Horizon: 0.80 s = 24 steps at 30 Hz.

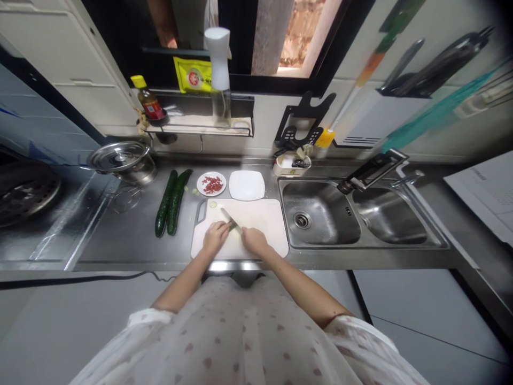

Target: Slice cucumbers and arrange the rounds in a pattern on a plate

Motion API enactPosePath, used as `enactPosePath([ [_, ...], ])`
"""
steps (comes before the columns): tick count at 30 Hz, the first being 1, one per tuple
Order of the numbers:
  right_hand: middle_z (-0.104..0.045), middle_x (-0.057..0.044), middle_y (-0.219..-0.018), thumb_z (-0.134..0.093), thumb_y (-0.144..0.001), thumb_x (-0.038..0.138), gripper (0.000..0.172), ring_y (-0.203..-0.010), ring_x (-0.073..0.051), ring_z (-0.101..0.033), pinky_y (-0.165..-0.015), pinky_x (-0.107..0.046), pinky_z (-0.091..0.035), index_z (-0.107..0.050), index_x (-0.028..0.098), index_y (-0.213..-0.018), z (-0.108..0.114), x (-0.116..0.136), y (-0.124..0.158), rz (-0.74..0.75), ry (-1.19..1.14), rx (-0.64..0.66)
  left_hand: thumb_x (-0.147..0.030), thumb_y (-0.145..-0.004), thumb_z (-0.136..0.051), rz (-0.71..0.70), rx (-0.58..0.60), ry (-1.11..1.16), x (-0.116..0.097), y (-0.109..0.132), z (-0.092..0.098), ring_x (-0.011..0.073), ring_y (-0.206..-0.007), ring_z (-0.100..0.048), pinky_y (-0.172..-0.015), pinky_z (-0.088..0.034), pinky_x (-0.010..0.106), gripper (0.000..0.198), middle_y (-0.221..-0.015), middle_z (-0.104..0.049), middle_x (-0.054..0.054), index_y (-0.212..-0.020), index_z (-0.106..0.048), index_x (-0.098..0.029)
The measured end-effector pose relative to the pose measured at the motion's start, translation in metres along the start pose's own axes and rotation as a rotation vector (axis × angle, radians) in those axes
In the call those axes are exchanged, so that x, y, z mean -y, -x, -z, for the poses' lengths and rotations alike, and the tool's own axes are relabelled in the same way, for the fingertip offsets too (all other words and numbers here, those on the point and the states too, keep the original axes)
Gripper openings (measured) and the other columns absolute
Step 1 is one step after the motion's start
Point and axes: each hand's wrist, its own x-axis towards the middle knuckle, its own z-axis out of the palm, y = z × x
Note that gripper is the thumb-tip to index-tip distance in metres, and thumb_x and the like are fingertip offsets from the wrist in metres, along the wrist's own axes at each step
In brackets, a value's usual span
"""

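My right hand (255, 241) is wrapped round the handle of a kitchen knife (227, 215), whose blade points up and left over the white cutting board (270, 224). Beside the blade, my left hand (216, 235) is closed, its fingertips pressing a small green vegetable piece (233, 226) against the board; its exact kind is hard to make out. A pale round slice (212, 204) lies near the board's upper left corner. Two whole cucumbers (169, 206) rest on the steel counter to the left. Behind the board stand a plate of chopped red pieces (212, 184) and a white square plate (247, 185).
A double steel sink (320, 214) with a black faucet (363, 174) adjoins the board's right side. At the back left sits a lidded steel pot (124, 160). A wall shelf (196, 125) holds bottles, and a small caddy (292, 164) stands behind the sink.
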Motion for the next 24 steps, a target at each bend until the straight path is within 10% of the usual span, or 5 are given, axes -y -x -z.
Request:
enactPosePath([
  [24,-0.068,-0.015,-0.099,-0.031,-0.095,0.015,0.033,-0.098,-0.022,-0.064,-0.081,-0.03,-0.047,-0.059,0.013,-0.112,-0.003,-0.002,0.002,-0.013,0.001,0.011,-0.027,-0.093,-0.047,-0.052,-0.093,-0.013,0.0,0.001,-0.004,0.017,-0.09,-0.056,-0.081,-0.046,0.03,0.028,-0.097,-0.065,0.005,-0.111,-0.068,-0.023],
])
